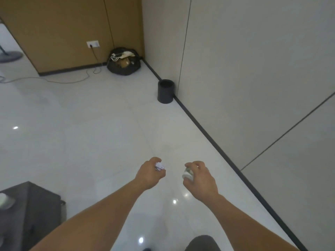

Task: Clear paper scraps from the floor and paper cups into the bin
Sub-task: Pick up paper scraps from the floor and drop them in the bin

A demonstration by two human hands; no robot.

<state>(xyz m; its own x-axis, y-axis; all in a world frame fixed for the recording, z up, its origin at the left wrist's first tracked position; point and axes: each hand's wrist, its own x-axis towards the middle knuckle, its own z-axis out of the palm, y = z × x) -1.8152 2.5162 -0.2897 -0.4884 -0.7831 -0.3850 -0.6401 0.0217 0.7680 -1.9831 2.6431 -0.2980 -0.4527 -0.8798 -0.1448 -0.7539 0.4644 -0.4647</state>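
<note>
No legible txt anywhere. Paper cup [187,173] has a greenish print, too blurred to read. Crumpled paper scrap [159,166]: no marks that can be made out. Wall socket [93,44]: too small & far for any lettering.

Low centre of frame: left hand [150,173] holds a paper scrap [159,166], and the right hand [202,176] just to its right holds a paper cup [187,174], both over the floor [90,124]. The bin [165,91] stands on the floor well above them, right of centre, at the foot of the wall [253,69]. A bag [124,63] sits up and left of the bin in the room corner, with the socket [93,44] upper left of it and a cabinet [36,207] at lower left.
</note>
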